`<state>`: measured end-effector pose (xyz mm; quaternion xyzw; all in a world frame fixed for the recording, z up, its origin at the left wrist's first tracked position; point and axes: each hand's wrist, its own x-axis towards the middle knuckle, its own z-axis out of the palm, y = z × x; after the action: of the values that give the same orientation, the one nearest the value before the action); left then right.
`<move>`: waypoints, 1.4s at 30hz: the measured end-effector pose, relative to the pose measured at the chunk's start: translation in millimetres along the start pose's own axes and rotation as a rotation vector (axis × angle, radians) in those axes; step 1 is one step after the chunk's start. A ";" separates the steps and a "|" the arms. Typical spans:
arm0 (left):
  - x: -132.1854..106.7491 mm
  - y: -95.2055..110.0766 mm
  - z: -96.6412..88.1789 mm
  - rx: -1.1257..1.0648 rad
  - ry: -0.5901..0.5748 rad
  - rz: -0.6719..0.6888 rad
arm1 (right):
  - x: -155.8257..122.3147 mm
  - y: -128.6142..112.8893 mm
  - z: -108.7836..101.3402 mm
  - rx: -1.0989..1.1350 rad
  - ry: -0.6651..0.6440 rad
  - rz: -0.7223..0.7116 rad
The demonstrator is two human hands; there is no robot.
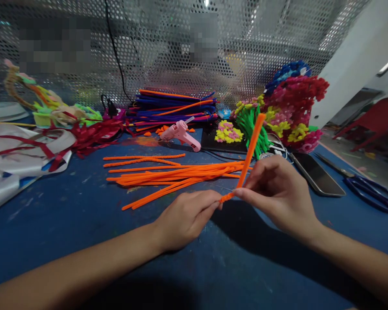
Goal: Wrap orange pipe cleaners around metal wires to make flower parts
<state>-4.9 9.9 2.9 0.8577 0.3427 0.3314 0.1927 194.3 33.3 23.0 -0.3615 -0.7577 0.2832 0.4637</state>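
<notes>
Between my two hands is an orange pipe cleaner (251,148), its lower part coiled in tight turns and its free end standing up, tilted to the right. My left hand (189,217) is closed in a pinch on the coiled end. Thumb and fingers of my right hand (278,196) pinch the pipe cleaner where the coil meets the straight length. A thin metal wire seems to run through the coil toward the back left. Just beyond my hands, a loose bunch of orange pipe cleaners (168,174) lies on the blue table (93,241).
A pink glue gun (182,135) lies behind the bunch. Farther back are bundled blue pipe cleaners (174,105) and pipe-cleaner flowers (299,101). A phone (318,174) and scissors (362,183) lie at the right. Ribbons (95,135) spread at the left, before a perforated metal panel (168,51).
</notes>
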 end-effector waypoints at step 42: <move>-1.3 0.5 0.1 -0.130 0.075 -0.047 | 7.4 -2.2 -18.2 -0.396 -0.148 -0.529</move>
<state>-5.3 8.6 2.5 0.8221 0.3474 0.3802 0.2428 207.9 39.7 35.8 -0.2141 -0.8971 0.0259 0.3857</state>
